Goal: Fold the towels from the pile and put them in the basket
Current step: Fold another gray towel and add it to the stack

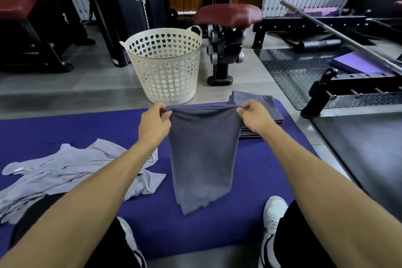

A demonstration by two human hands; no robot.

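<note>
A dark grey towel (201,159) hangs doubled over the blue mat (65,132), held up by its top edge. My left hand (153,123) pinches the top left corner and my right hand (255,116) pinches the top right corner. Behind the right hand lies a stack of folded dark grey towels (261,104) on the mat's far right corner. A loose pile of pale grey towels (71,169) lies crumpled at the left, partly under my left forearm. The white basket (165,67) with heart-shaped holes stands on the floor beyond the mat; its inside is not visible.
Gym machines with dark red seats (228,15) stand behind and beside the basket. A black checker-plate platform (293,72) and a barbell (339,30) lie to the right. My legs and white shoes (273,224) rest on the mat's near edge.
</note>
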